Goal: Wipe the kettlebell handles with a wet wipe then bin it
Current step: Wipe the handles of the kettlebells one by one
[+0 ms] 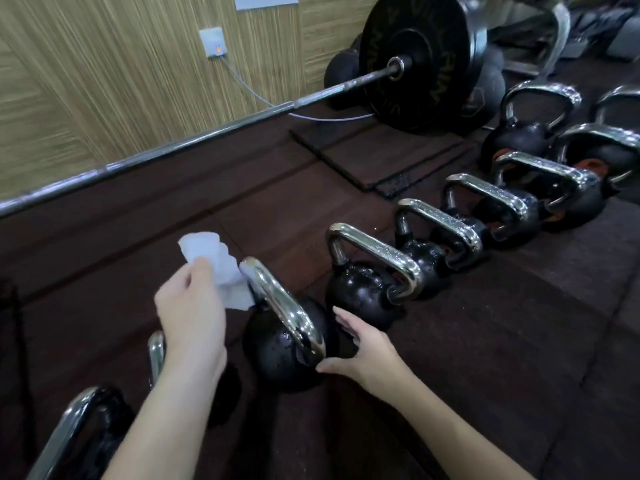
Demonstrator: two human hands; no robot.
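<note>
I was in the middle of the wiping step: my left hand (188, 317) pinched the crumpled white wet wipe (221, 268) between thumb and fingers, its lower edge touching the far end of the chrome handle (284, 306) on the nearest kettlebell (277, 355). My right hand (360, 344) lay loosely spread against the right side of that bell's black body, gripping nothing, and I judged it was there to steady it. The next move, as I saw it, called for folding the wipe around the bar and drawing it along the curve toward me, keeping the bell from rolling. The other kettlebells (370, 289) stood in a line running away to my right, close to one another, their handles speckled with droplets, so most of the task seemed left to do. Two more chrome handles sat at my lower left, partly hidden by my forearm. The dark rubber floor (485, 341) lay open to the right of the row and between it and the barbell (207, 133) along the wall. No bin was in sight.
</note>
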